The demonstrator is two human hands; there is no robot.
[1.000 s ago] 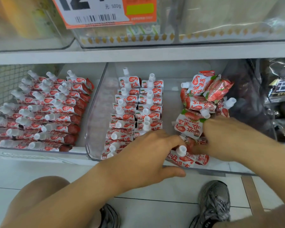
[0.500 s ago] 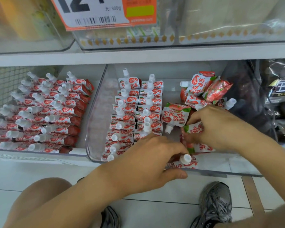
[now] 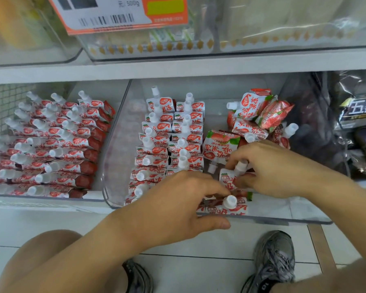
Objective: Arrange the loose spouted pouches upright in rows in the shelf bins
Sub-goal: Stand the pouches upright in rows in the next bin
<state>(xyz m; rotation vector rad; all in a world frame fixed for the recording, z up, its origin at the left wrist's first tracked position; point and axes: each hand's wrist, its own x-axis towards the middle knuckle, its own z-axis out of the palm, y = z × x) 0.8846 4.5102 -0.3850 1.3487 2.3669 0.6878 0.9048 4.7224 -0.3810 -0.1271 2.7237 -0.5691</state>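
Both hands point(image 3: 273, 168) grip pouches point(image 3: 230, 179) – clear bin point(image 3: 283, 218)

White tile floor point(image 3: 199, 240) w/ dark lines. Gray shelf board point(image 3: 178, 66) across top. Big price tag point(image 3: 118, 13), orange + white, hangs above. Light bright, even.

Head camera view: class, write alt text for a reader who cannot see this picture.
Two hands work at the front of a clear shelf bin: the right hand grips a spouted pouch, the left hand holds the front pouch upright. Beside them stand two neat pouch rows; loose pouches lie heaped behind.
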